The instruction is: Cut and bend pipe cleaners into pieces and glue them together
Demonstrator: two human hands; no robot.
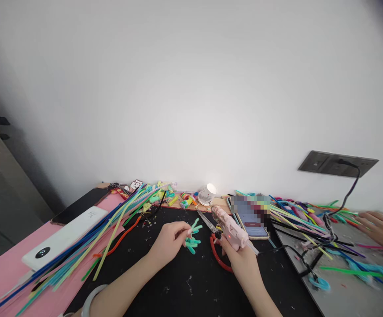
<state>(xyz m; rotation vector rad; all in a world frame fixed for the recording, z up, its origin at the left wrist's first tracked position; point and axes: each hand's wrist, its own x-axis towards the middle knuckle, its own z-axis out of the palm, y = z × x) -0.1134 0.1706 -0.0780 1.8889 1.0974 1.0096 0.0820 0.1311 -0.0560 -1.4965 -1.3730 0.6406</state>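
My left hand (pixel 169 240) pinches a small bunch of green pipe cleaner pieces (pixel 193 243) over the black mat (pixel 178 281). In my right hand (pixel 244 266) is a pink hot glue gun (pixel 234 234), its front end pointing up and away from me. My fingers wrap round its handle, and a glue stick seems to show at its rear. Scissors with red handles (pixel 220 259) lie beside the glue gun, partly hidden by my right hand. Just beyond the gun stands a white paper cup (pixel 208 193).
Long pipe cleaners (pixel 112 233) and a white power bank (pixel 64 237) lie at left. A phone (pixel 252 222) rests right of the glue gun. Another person's hand (pixel 381 231) is over the grey surface at far right. A black cord (pixel 346 198) hangs from the wall socket (pixel 338 164).
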